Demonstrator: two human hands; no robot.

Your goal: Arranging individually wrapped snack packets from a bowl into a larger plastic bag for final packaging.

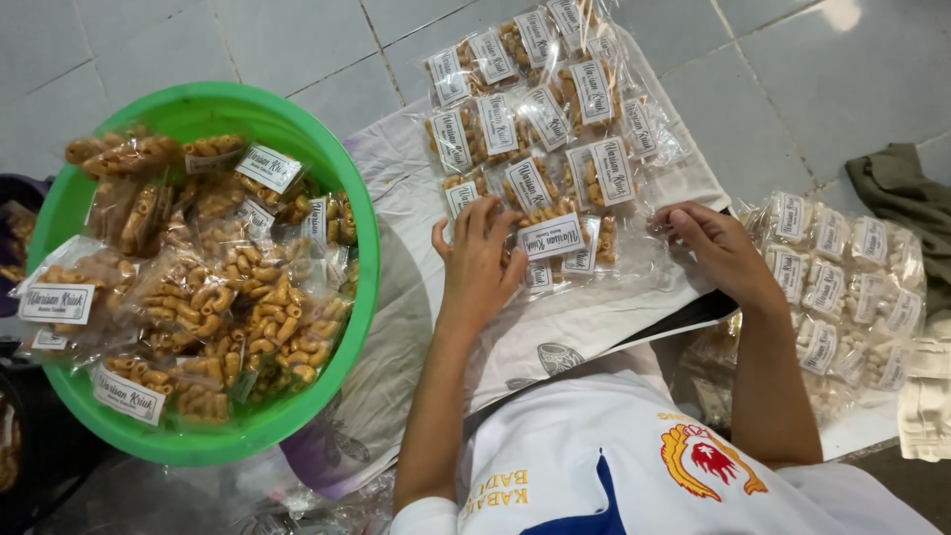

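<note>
On pale grey floor tiles point(248, 45), seen from above, with a white cloth sheet point(555, 332) spread over them. Nearest, a white shirt with a red and yellow emblem point(705, 461), both bare forearms reaching away from it.

Left hand point(478, 263) laid flat, fingers spread and extended, pressing on the near end of a large clear plastic bag point(644, 253) filled with small snack packets point(540, 129). Right hand point(715, 243) partly curled, fingertips pinching the bag's near right edge; how tight the pinch is cannot be told. Bag lying flat on the white cloth sheet, long axis running from the hands away toward the top of the view, slightly tilted to the right, near end between the two hands. Small snack packets inside in rough rows, each clear, holding orange-brown curled crackers and bearing a white label.

Left of the left forearm, a round green plastic basin point(362, 297) heaped with loose packets of the same crackers point(228, 297). Right of the right forearm, a second clear bag of paler, whitish snack packets point(842, 287). Beyond that, at the right edge, a crumpled olive-green cloth point(901, 188) on the tiles.
</note>
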